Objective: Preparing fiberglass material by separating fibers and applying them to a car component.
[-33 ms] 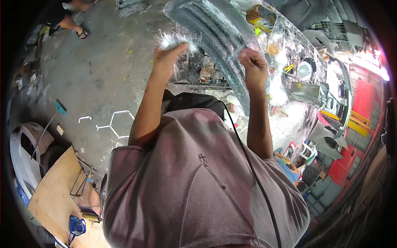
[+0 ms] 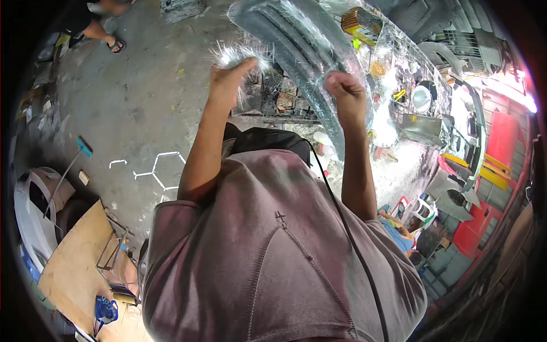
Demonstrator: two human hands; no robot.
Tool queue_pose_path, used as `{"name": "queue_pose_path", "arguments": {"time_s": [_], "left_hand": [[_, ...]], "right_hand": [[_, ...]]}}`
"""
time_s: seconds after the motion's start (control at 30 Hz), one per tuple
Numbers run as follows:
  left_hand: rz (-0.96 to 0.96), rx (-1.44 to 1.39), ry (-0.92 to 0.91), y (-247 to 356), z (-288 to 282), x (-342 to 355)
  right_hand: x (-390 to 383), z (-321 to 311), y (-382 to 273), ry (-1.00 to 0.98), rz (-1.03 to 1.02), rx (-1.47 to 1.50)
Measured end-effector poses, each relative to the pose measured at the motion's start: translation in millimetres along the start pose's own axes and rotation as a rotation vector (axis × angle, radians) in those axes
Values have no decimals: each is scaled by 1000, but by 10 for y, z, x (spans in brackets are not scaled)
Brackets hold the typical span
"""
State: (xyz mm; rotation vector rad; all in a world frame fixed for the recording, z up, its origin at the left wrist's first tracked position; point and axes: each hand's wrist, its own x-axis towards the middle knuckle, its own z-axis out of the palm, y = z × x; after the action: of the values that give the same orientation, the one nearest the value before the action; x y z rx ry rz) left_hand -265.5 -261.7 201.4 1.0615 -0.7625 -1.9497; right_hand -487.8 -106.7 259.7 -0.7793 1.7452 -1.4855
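Note:
My left hand is closed round a tuft of white glass fibre, whose loose strands stick out past the thumb and hang below the palm. My right hand is closed, with thumb and fingers pressed together, above the edge of a long, grey, glossy moulded panel. Whether anything sits in that pinch is too small to make out. Stray fibres lie on the panel, which runs from the upper middle down between my hands to beside my right forearm.
A blackened, cluttered bench lies under the panel. To the right are a yellow box, a round white lid and a metal container. Another person's leg shows at upper left. A wooden board and blue-headed broom are at left.
My right hand has shifted very slightly, its fingers curled a little tighter. My left hand with the glass fibre has barely moved.

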Motion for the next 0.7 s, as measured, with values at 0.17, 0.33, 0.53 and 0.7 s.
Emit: {"name": "queue_pose_path", "arguments": {"time_s": [0.17,0.33,0.53,0.7], "left_hand": [[30,28,22,73,-102,45],[-22,103,-42,103,3,-67],[5,168,-148,133,210,-165],[64,-11,80,274,-3,-13]], "right_hand": [[-227,269,307,-272,-165,-768],[-145,505,-62,-81,-130,-540],[110,717,-61,-135,-142,-279],[-238,395,379,-264,-319,-804]]}}
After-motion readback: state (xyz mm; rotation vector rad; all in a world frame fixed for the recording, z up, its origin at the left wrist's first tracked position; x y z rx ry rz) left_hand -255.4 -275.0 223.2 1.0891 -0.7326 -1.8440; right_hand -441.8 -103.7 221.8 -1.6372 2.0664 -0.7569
